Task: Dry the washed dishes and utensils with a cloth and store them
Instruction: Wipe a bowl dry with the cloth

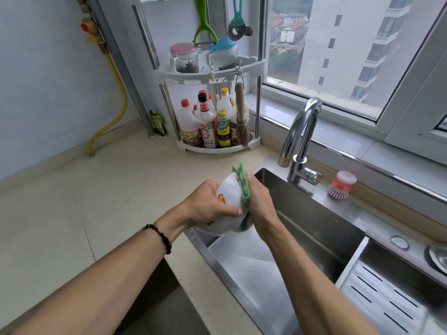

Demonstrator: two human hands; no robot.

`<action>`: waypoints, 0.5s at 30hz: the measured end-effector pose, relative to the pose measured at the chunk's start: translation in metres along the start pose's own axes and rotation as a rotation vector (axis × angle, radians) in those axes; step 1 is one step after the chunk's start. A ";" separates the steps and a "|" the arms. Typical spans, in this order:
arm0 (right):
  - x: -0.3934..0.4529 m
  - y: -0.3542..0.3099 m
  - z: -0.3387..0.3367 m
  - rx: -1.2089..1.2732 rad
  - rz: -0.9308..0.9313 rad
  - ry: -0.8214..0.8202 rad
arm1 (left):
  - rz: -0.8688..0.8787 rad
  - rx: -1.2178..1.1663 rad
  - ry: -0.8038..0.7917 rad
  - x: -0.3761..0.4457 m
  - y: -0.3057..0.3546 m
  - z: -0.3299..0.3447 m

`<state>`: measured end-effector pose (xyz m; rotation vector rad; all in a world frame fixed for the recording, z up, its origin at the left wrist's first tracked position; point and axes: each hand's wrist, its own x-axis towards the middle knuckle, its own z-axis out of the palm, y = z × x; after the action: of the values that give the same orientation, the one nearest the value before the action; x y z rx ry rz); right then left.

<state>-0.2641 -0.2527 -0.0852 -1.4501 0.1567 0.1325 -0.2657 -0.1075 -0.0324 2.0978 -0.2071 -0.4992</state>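
My left hand [208, 201] grips a white bowl [229, 192] with small painted motifs, tipped on its side above the left edge of the sink. My right hand [260, 204] presses a green cloth [244, 187] against the bowl's open side, with fingers curled around the cloth. Part of the cloth sticks up above the bowl's rim and part hangs below at the bowl's bottom edge. The bowl's inside is hidden by the cloth and my right hand.
The steel sink [314, 228] lies below my hands, with a slotted drain tray [387, 301] at right. A curved tap [302, 139] and a pink dish brush [342, 186] stand behind it. A corner rack [215, 143] holds several sauce bottles. Beige countertop [84, 201] spreads left.
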 end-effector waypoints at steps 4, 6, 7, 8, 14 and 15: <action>-0.005 0.016 0.016 -0.244 -0.306 -0.039 | 0.034 0.028 0.054 0.004 0.001 -0.003; -0.005 0.014 0.015 -0.250 -0.277 -0.015 | 0.057 0.046 0.023 0.003 0.003 -0.001; -0.001 0.008 0.012 -0.143 -0.202 -0.015 | 0.065 0.061 0.002 0.001 0.005 0.001; 0.006 0.002 0.008 -0.011 -0.100 -0.037 | 0.069 0.073 -0.008 0.000 0.006 0.002; 0.004 0.004 0.024 -0.348 -0.330 -0.021 | 0.071 -0.022 0.073 0.002 0.008 -0.004; 0.002 0.004 0.025 -0.299 -0.297 -0.015 | 0.073 -0.008 0.038 0.000 0.011 -0.005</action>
<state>-0.2620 -0.2271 -0.0864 -1.7526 -0.0966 -0.0793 -0.2625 -0.1094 -0.0213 2.0827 -0.2583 -0.4154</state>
